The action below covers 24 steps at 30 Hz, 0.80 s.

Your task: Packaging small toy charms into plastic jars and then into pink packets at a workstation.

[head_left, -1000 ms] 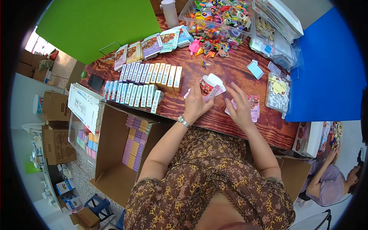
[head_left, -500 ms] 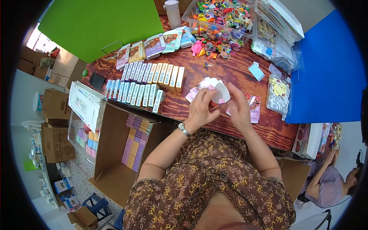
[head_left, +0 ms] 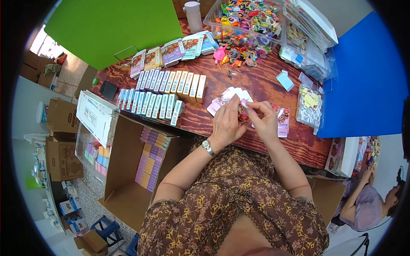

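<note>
While our left hand (head_left: 226, 124), fingers together, held a pink carton (head_left: 242, 114) near the table's front edge (head_left: 305, 155), our right hand (head_left: 265, 123) pinched it between thumb and fingertips. Flat pink cartons (head_left: 283, 122) lay just right, upright boxes (head_left: 185, 84) lined the left, and bare wood (head_left: 265, 83) ran ahead toward loose coloured trinkets (head_left: 248, 54).

A lidded bottle (head_left: 194, 19) stands near a green panel (head_left: 113, 32); a blue stool (head_left: 106, 228), on the floor (head_left: 91, 198).

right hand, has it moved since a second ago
Yes: the right hand has shifted left, farther from the small light-blue box on the table.
</note>
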Available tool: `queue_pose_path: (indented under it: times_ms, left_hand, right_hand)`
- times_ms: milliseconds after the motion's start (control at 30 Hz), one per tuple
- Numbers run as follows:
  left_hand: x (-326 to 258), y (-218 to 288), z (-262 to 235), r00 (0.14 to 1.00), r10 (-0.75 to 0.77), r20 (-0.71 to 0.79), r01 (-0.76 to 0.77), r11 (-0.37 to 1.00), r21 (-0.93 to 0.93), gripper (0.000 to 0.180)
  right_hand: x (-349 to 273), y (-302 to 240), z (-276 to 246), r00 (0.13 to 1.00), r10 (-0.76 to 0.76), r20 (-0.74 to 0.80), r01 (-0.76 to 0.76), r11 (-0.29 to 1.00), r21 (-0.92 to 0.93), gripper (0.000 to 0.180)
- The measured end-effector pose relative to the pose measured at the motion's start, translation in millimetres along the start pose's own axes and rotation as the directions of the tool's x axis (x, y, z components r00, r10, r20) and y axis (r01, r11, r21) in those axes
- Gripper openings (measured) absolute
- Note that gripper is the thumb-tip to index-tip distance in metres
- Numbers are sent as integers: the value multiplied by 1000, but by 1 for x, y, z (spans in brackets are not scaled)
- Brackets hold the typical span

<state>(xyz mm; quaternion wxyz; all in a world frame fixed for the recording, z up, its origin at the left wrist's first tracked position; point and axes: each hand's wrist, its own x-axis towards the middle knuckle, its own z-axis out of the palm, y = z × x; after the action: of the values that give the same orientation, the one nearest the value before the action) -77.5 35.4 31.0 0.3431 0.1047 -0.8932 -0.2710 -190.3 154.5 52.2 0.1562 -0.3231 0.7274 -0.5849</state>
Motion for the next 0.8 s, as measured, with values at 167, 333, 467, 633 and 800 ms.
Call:
queue_pose_path:
  times_ms: [167,333,467,633,800]
  left_hand:
    - [-4,-1,0,998,52,38,-56,990,131,94]
    - [-5,5,4,998,53,37,-59,983,175,96]
    - [-6,7,4,996,68,57,-79,974,213,96]
    - [-5,10,8,996,44,79,-64,964,260,96]
    - [3,2,19,981,-6,193,-1,999,35,90]
  right_hand:
    - [-4,-18,0,988,-153,32,156,979,-129,21]
    - [-19,-3,4,986,-166,-12,165,984,-71,32]
    - [-26,-8,5,997,-70,30,70,998,0,47]
    - [-32,-10,9,994,-83,76,83,997,4,54]
    - [-16,35,-14,999,14,47,-13,1000,-24,48]
